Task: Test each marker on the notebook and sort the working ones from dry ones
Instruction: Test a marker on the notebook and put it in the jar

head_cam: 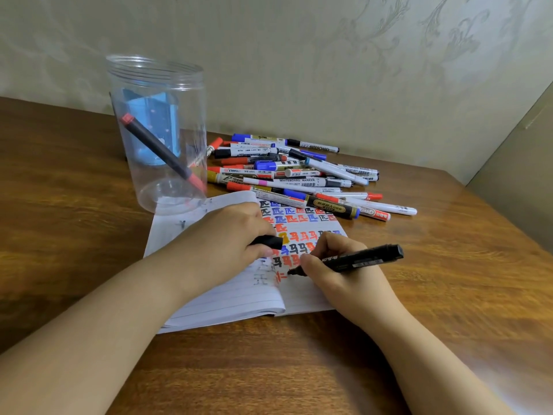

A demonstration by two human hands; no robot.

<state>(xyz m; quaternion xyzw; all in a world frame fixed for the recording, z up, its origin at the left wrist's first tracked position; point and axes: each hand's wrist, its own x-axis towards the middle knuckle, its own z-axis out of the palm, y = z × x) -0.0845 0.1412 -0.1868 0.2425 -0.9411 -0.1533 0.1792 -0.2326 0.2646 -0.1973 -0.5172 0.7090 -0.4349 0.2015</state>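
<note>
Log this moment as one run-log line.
step: testing | right hand: grips black marker, tip on open lined notebook | left hand: holds black cap | clear plastic jar: one red-capped marker

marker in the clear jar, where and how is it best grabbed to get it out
Probably by the red upper end of the marker, reaching down through the clear jar's open mouth. It leans with that end high against the left wall and its other end at the bottom.

Both hands fisted: L (236,235), R (338,265).
</note>
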